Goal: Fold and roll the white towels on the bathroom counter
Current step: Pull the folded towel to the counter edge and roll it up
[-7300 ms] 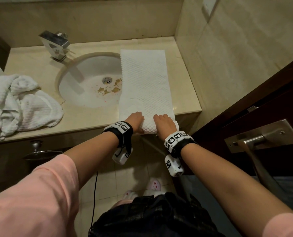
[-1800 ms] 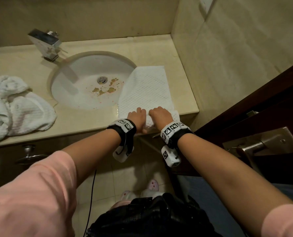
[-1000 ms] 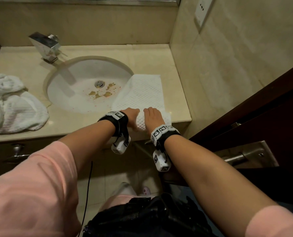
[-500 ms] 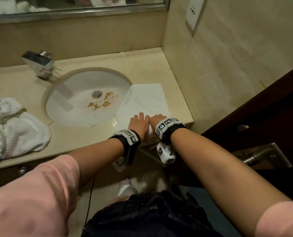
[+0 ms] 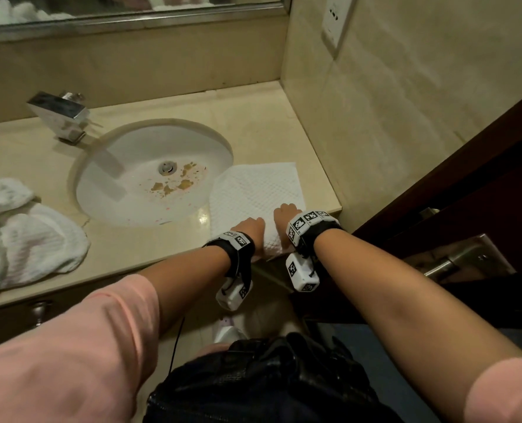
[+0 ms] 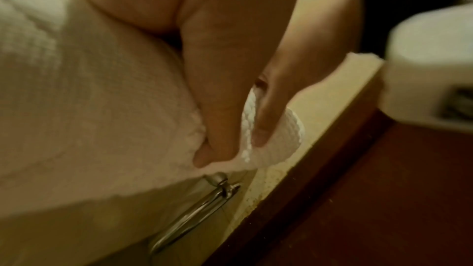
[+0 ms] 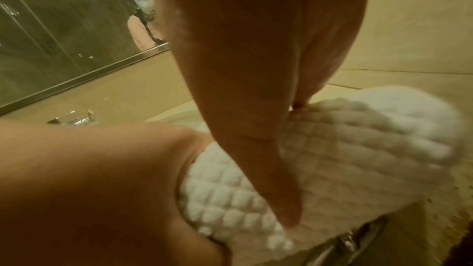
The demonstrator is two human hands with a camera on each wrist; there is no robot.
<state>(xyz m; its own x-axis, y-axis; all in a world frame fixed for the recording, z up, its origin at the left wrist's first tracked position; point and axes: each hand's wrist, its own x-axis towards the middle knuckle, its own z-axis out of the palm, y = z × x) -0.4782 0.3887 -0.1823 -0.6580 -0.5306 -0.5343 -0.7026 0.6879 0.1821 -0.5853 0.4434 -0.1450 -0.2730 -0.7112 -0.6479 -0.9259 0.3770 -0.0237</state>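
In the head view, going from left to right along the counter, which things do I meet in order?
Crumpled white towels → faucet → sink → the towel being rolled, with the left hand and then the right hand on its near rolled end.

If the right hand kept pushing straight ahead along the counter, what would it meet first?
The right hand would run over the unrolled stretch of the white towel lying ahead; past its far edge, only bare counter shows before the back wall.
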